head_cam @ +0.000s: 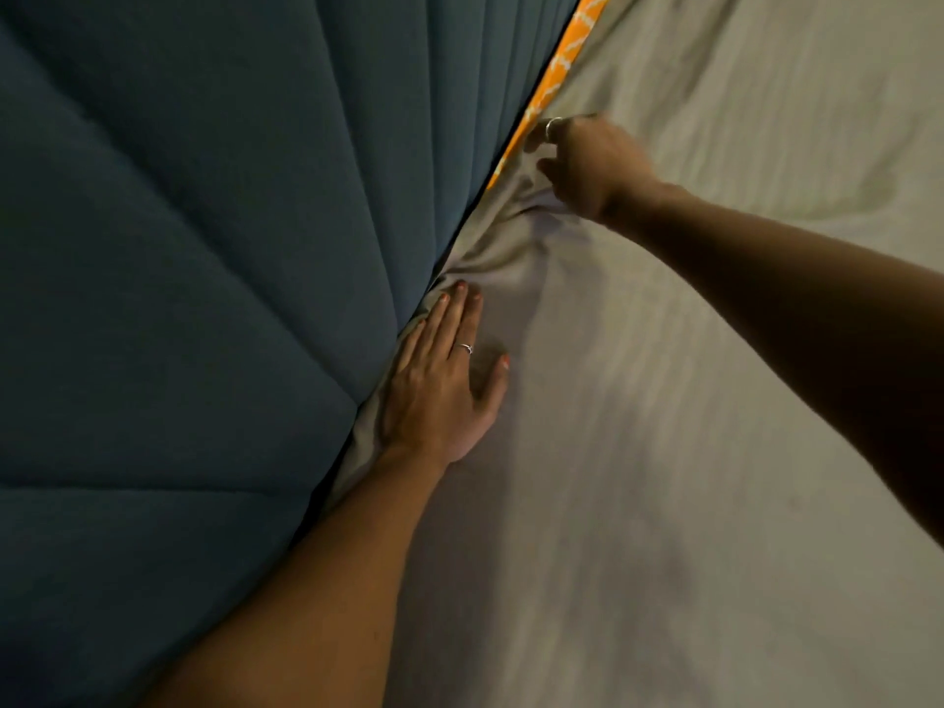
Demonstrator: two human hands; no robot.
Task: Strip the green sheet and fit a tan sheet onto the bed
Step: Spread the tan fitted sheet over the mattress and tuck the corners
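Observation:
The tan sheet (689, 375) covers the bed across the right of the head view, wrinkled where it meets the headboard. My left hand (444, 385) lies flat on the sheet, fingers apart, fingertips pressed at the seam beside the headboard. Further along that seam my right hand (587, 166) is curled, its fingers closed on a bunched fold of the tan sheet's edge. Above my right hand an orange patterned strip of mattress (557, 69) shows uncovered between sheet and headboard. No green sheet is in view.
A dark blue padded headboard (204, 298) with stitched panels fills the left half of the view, tight against the bed's edge. Only a narrow dark gap separates it from the mattress.

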